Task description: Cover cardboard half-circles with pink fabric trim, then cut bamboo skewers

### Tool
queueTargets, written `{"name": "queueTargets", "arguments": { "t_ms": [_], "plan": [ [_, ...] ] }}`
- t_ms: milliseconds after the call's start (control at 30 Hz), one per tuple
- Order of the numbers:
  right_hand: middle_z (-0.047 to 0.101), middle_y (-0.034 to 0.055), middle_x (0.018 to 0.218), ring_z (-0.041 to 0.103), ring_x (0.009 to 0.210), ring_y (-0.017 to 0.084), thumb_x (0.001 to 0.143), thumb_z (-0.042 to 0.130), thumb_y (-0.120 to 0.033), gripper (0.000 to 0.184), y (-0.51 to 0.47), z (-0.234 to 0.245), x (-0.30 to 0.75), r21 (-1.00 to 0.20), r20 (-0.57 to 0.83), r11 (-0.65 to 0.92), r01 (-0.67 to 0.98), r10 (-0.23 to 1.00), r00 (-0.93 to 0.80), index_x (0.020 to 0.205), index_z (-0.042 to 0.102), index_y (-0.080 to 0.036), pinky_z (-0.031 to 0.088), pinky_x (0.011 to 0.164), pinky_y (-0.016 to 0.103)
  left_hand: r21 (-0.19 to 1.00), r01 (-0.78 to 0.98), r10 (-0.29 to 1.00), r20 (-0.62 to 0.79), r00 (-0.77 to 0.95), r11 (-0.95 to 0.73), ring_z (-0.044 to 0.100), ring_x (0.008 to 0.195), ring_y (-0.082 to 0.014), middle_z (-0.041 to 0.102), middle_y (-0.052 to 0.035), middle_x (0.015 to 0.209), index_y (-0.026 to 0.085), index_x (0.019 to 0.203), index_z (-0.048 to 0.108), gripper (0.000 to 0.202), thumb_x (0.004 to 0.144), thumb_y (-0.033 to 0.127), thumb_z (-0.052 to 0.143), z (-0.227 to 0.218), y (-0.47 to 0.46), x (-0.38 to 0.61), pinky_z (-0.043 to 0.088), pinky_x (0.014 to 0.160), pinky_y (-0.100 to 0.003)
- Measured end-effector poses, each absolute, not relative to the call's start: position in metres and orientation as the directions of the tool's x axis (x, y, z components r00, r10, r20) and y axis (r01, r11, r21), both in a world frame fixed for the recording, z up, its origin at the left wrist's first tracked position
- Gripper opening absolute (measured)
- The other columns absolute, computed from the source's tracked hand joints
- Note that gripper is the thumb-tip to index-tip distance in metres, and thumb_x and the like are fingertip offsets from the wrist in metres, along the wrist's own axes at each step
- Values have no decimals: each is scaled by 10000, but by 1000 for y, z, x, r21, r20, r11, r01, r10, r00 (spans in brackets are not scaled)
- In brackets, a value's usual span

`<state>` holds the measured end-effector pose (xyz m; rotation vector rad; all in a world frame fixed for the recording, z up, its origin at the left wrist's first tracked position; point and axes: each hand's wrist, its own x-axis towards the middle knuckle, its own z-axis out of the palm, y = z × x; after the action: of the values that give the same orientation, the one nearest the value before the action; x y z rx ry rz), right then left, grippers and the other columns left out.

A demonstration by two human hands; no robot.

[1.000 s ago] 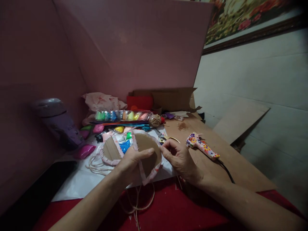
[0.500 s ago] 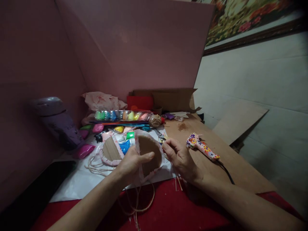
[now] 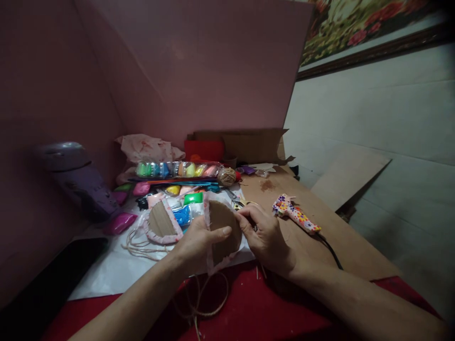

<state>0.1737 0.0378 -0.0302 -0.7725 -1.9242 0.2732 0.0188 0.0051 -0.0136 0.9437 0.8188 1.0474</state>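
Observation:
My left hand [image 3: 204, 241] grips a half-round cardboard piece [image 3: 224, 234] edged with pale pink fabric, its thumb flat on the brown face. At the curved right edge of this piece, my right hand [image 3: 265, 237] is closed, thumb and fingertips pinching the fabric rim. A second, smaller half-round cardboard piece [image 3: 162, 221] with the same fabric border lies to the left on white paper. Loops of thin twine [image 3: 213, 310] hang below the held piece over the red cloth. Scissors [image 3: 241, 201] lie just behind my right hand, partly hidden.
A flower-patterned glue gun [image 3: 296, 215] with a black cord rests on the brown board [image 3: 350, 251] at right. Behind are clay packets [image 3: 177, 169], a twine ball [image 3: 226, 176] and pink fabric [image 3: 149, 148]. A purple bottle [image 3: 83, 175] and a dark flat object [image 3: 57, 274] are at left.
My right hand has come closer to the held cardboard piece and now pinches its right edge. The held piece has turned slightly. The whole view has shifted a little.

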Motion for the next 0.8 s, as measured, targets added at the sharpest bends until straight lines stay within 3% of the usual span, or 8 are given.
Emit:
{"name": "queueTargets", "arguments": {
  "t_ms": [167,333,400,467,600,700,800],
  "plan": [
    [588,59,802,544,764,181,881,448,-131,122,37,-36,175,-258,833,864,432,426,-354,921,549,-187,446,690,305,905,-380,965,-103,241,192,608,594,-154,652,-58,710,108,840,619,252,613,133,726,-12,3,18,477,577,-270],
    [606,89,892,566,837,200,862,440,-110,193,37,-38,177,-189,824,882,432,382,-419,1001,557,-177,468,730,332,909,-371,970,-115,213,189,612,607,-165,657,-68,729,103,843,614,274,598,137,731,-9,1,17,484,577,-277],
    [604,79,876,566,835,194,868,439,-128,169,38,-36,176,-262,815,879,398,422,-396,970,562,-183,466,728,323,912,-364,968,-110,227,189,609,593,-165,653,-71,720,99,841,612,262,608,143,723,-9,1,17,484,565,-278],
    [598,58,822,565,787,177,886,442,-181,125,39,-33,175,-411,784,838,359,526,-330,896,566,-188,458,694,296,910,-362,961,-113,251,202,605,570,-166,649,-73,713,102,859,608,256,630,158,709,-10,2,15,485,539,-285],
    [548,16,684,524,638,141,938,354,-341,291,42,-30,174,-656,624,666,354,743,-242,813,564,-182,405,578,249,903,-375,965,-131,226,210,612,570,-172,651,-73,725,126,901,599,276,649,169,702,-11,4,12,490,519,-290],
    [459,-18,591,443,551,120,937,321,-421,383,44,-31,174,-698,535,598,395,801,-268,711,516,-182,344,525,237,902,-386,979,-149,142,193,620,574,-170,657,-70,718,127,873,600,269,631,156,714,-10,6,10,495,535,-286],
    [439,-23,591,411,557,114,932,335,-434,396,43,-33,173,-666,512,616,420,788,-343,641,441,-186,313,532,238,902,-404,988,-132,79,153,623,577,-172,668,-72,726,121,875,607,275,624,157,716,-6,7,10,505,551,-300]
  ]
}}
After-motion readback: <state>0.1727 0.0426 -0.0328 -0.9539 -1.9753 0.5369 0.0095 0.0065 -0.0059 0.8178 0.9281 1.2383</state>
